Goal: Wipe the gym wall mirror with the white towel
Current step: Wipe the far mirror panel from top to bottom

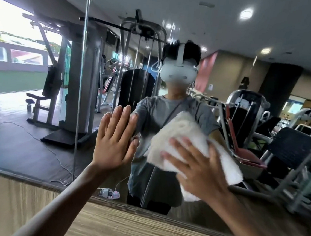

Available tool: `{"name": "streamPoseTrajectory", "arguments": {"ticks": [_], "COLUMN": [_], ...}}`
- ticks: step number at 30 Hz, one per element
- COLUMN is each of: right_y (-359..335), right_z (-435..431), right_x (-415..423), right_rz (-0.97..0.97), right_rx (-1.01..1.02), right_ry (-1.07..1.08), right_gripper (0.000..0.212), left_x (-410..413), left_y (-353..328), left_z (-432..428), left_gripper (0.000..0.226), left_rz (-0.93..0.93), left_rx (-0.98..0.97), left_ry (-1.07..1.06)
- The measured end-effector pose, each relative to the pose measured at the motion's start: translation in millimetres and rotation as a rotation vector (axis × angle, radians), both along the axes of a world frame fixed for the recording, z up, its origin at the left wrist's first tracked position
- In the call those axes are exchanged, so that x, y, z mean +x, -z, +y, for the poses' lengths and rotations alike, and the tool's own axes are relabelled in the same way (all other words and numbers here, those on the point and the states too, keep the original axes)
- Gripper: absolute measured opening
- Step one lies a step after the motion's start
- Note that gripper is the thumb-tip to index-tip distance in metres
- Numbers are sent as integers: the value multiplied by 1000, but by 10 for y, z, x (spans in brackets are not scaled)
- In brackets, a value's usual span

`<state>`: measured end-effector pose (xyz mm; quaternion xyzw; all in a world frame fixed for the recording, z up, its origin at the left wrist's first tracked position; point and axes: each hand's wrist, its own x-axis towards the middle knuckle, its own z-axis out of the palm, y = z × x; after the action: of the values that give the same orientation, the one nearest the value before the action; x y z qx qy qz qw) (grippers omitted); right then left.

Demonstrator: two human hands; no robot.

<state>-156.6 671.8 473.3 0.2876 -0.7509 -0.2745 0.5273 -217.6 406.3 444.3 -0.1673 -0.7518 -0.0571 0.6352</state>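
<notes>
The gym wall mirror [40, 124] fills most of the view, with a vertical seam left of centre. My left hand [115, 141] lies flat on the glass with straight fingers, just right of that seam. My right hand [200, 169] presses the folded white towel [184, 138] against the mirror with spread fingers. The towel looks blurred. It sits right of my left hand, and its lower part is hidden behind my right hand and wrist.
A wood-grain wall panel [106, 225] runs below the mirror's bottom edge. The glass reflects a person in a grey shirt wearing a headset, weight machines, benches and a bright opening at the left. A small white plug with a cable [109, 193] shows near the bottom edge.
</notes>
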Motion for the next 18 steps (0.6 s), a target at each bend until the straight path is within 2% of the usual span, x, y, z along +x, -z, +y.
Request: {"name": "streamPoseTrajectory", "arguments": {"ticks": [3, 5, 7, 11, 12, 13, 15, 18], "right_y": [-305, -344, -148, 473, 511, 486, 308, 64], "right_z": [-83, -309, -504, -352, -228, -132, -58, -322], "right_x": [-4, -38, -71, -54, -27, 5, 43, 10], "right_rz": [82, 127, 80, 18, 1, -17, -2, 94], "right_rx": [-391, -522, -459, -16, 19, -18, -238, -493], "right_ry": [-9, -1, -25, -30, -24, -13, 15, -3], "right_gripper": [66, 63, 63, 55, 57, 61, 66, 63], "left_x": [-24, -34, -39, -3, 0, -7, -32, -50], "left_y": [16, 24, 91, 432, 505, 551, 583, 590], "left_z": [10, 14, 1, -7, 4, 16, 46, 69], "left_gripper": [62, 62, 63, 71, 70, 69, 68, 66], "left_rz": [31, 32, 20, -36, -40, -36, -12, 31], "left_rx": [6, 11, 29, 44, 53, 60, 78, 82], "left_ry": [-21, -11, 33, 65, 69, 62, 41, 39]}}
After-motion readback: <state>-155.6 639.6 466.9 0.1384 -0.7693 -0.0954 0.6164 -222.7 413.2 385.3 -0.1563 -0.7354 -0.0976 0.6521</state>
